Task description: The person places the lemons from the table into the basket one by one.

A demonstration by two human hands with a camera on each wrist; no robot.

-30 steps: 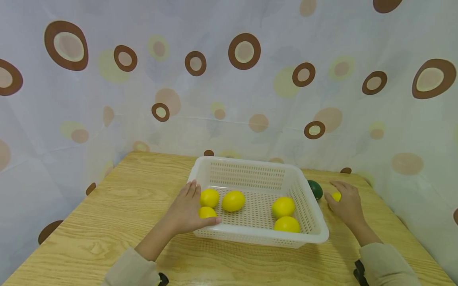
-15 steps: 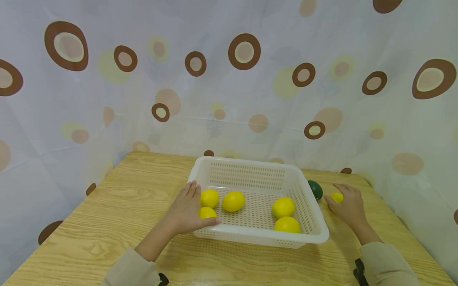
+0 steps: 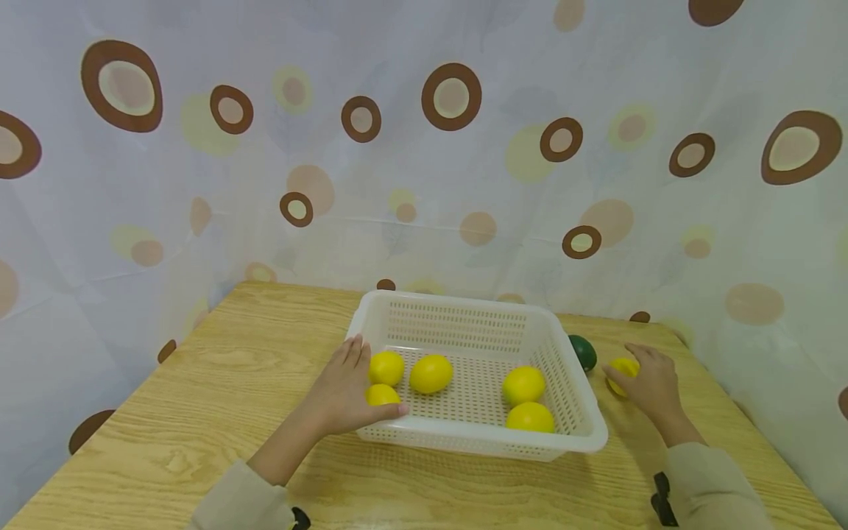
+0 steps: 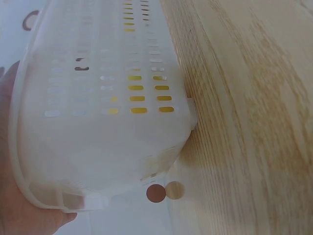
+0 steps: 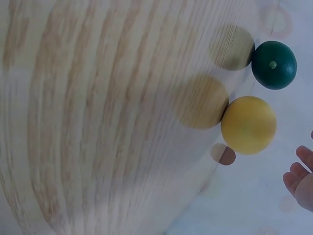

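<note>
My left hand (image 3: pixel 341 386) rests on the left front corner of a white plastic basket (image 3: pixel 457 430), thumb stretched along the front rim and fingers lying over the left side. In the left wrist view the hand (image 4: pixel 19 196) shows past the basket's rim (image 4: pixel 17 132). Several lemons (image 3: pixel 431 374) lie inside the basket. Right of it, my right hand (image 3: pixel 652 383) hovers with spread fingers over another lemon (image 3: pixel 620 377) on the table. The right wrist view shows a gap between the fingers (image 5: pixel 298 171) and that lemon (image 5: pixel 248 125).
A dark green round fruit (image 3: pixel 583 353) sits against the basket's right side, just beyond the loose lemon. Everything stands on a wood-grain table (image 3: pixel 218 397). A patterned curtain (image 3: pixel 397 169) hangs behind the table's far edge.
My right hand has shifted slightly right and toward me, so more of the loose lemon shows. The left hand and basket have stayed put.
</note>
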